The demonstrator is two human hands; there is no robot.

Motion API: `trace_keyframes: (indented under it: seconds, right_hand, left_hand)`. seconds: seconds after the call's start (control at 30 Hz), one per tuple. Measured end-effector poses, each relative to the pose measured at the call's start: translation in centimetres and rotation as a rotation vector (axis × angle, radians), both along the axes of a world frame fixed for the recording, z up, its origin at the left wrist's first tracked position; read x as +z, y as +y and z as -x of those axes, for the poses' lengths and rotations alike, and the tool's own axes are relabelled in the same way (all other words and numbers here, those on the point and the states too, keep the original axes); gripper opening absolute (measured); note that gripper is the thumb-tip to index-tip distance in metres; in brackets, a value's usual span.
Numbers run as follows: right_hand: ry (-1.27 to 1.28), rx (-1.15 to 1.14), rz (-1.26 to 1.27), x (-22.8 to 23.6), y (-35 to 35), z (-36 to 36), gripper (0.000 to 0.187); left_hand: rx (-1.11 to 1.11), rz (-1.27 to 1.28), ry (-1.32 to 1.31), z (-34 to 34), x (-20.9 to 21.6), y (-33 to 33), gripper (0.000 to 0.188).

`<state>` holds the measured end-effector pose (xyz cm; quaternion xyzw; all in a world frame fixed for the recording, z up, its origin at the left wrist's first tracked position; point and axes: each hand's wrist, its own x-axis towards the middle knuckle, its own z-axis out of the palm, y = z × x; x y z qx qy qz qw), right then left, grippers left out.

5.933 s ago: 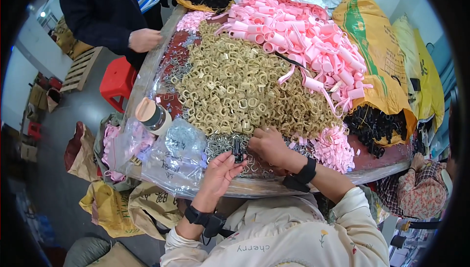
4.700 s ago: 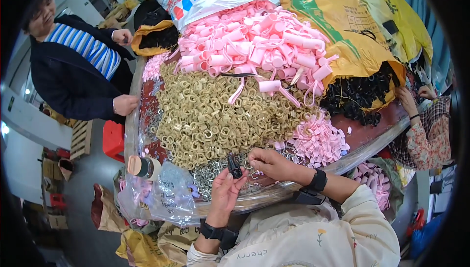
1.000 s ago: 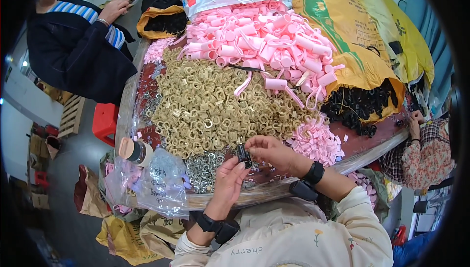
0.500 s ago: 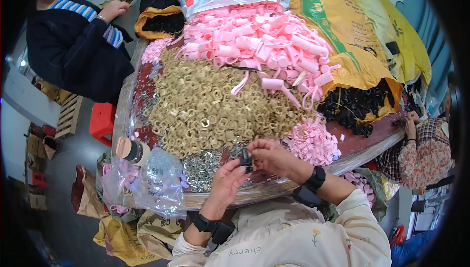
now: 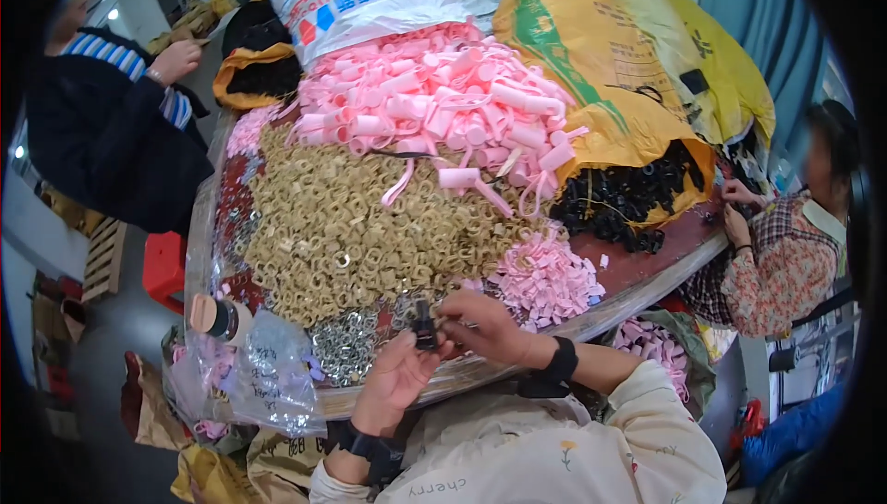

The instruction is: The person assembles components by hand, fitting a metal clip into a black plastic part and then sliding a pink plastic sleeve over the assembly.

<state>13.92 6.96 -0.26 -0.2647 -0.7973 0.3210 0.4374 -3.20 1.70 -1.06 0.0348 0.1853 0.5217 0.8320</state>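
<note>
A small black plastic part (image 5: pixel 424 327) is held upright over the near edge of the table. The thumb and fingers of my left hand (image 5: pixel 399 373) close on its lower end. My right hand (image 5: pixel 492 327) is closed at the right side of the part, fingertips bent together; what they pinch, if anything, is hidden. Beneath and beyond my hands lie a heap of small silver metal rings (image 5: pixel 344 345) and a wide heap of tan ring-shaped pieces (image 5: pixel 360 236). Small flat pink pieces (image 5: pixel 547 278) are piled to the right.
Pink cylindrical pieces with straps (image 5: pixel 443 88) fill the far side. An orange woven sack (image 5: pixel 591 51) spills black parts (image 5: pixel 628 199) at right. Near the left edge stand a bottle (image 5: pixel 222 317) and a clear plastic bag (image 5: pixel 273 375). Two people are at the table's left and right sides.
The whole scene has shifted left in view as my head turned. My right hand has come slightly nearer to me, and the black part stays between my hands.
</note>
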Motion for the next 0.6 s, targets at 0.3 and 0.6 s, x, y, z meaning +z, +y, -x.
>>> trace_keyframes:
  seconds: [0.3,0.6]
  right_hand:
    - [0.055,0.140,0.237,2.7,1.6,-1.8,0.015]
    - [-0.097,0.165,0.169,2.6,0.8,0.0,0.011]
  left_hand:
    - [-0.042,-0.069,0.285,-0.4,0.1,0.9,0.024]
    - [-0.054,-0.055,0.330,-0.4,-0.6,0.1,0.027]
